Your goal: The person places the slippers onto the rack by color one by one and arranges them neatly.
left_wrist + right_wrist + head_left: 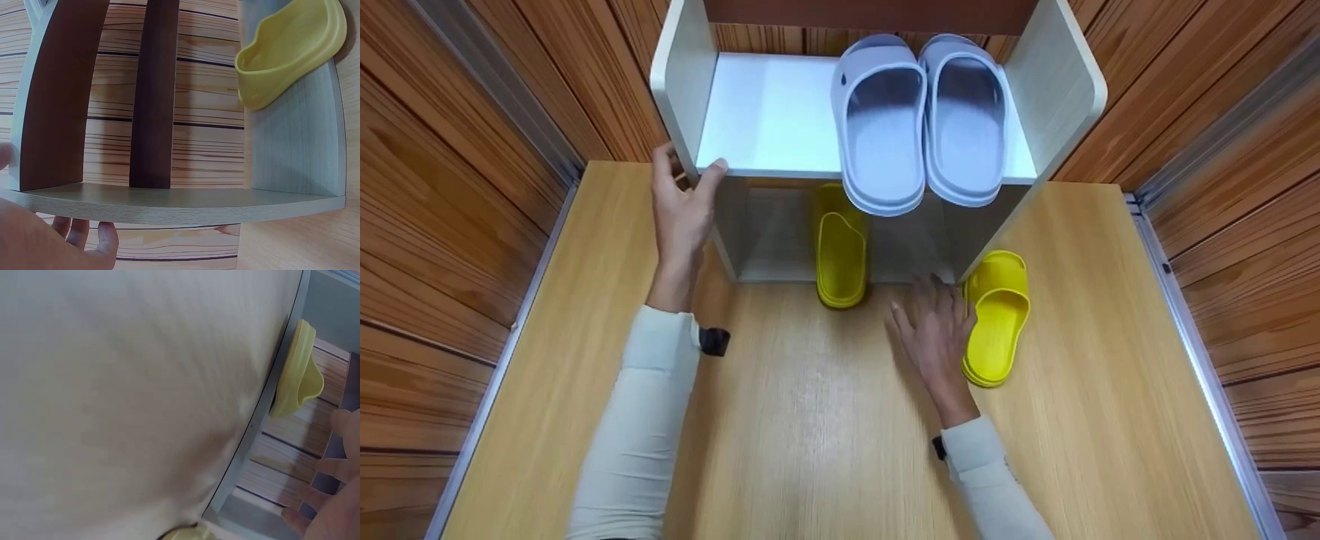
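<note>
My left hand (682, 217) grips the left side panel of a small shoe rack (769, 112), with the thumb at the upper shelf's front corner and the fingers on the panel's outer side. A pair of grey-lavender slippers, the left slipper (885, 142) and the right slipper (969, 135), rests on the upper shelf. One yellow slipper (841, 259) stands on the lower level. Its front end sticks out past the edge. Over the floor at the rack's lower front, my right hand (937, 337) has spread fingers and holds nothing. Another yellow slipper (997, 330) lies just right of it.
Wood-look panels (442, 195) wall the space at left, back and right. Metal rails (1192, 345) run along the sides of the light wooden floor (802, 435). A dark crossbar (154, 95) spans the back of the rack's lower level.
</note>
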`<state>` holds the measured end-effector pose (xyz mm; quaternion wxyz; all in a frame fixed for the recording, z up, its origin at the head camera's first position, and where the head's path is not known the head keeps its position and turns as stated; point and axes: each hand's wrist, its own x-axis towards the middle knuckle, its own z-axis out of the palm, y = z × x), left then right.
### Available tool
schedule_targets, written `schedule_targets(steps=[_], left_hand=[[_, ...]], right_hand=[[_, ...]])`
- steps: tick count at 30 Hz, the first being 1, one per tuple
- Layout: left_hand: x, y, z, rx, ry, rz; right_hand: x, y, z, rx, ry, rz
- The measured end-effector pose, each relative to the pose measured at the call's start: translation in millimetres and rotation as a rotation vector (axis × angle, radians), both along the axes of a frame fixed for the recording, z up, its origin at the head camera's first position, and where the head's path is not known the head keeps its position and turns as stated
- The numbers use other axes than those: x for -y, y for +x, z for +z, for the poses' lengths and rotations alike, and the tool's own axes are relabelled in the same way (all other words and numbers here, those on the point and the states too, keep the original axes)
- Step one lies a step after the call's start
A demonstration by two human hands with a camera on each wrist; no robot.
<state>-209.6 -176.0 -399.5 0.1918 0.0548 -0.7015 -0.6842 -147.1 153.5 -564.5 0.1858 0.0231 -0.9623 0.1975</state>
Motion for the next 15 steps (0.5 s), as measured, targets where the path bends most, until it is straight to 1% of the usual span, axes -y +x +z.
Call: schedule_targets(steps=[4,7,11,15], left_hand=[[-0.7,-0.4,-0.2,0.020,-0.001,-0.001],[-0.5,-1.3,-0.6,0.027,0.000,-0.004],[0.8,-1.9,0.2,0.012,0.004,-0.006],[0.6,-0.7,-0.5,-0.004,-0.001,-0.007]], right_hand=[[-14.8,6.5,-1.1,0.001,-0.021,-0.047],[-26.9,11.9,-0.5,0.031,-0.063,-0.080],[-40.3,18.0,1.8,0.080,-0.111,-0.127],[-52.3,23.8,1.7,0.064,-0.142,-0.175]])
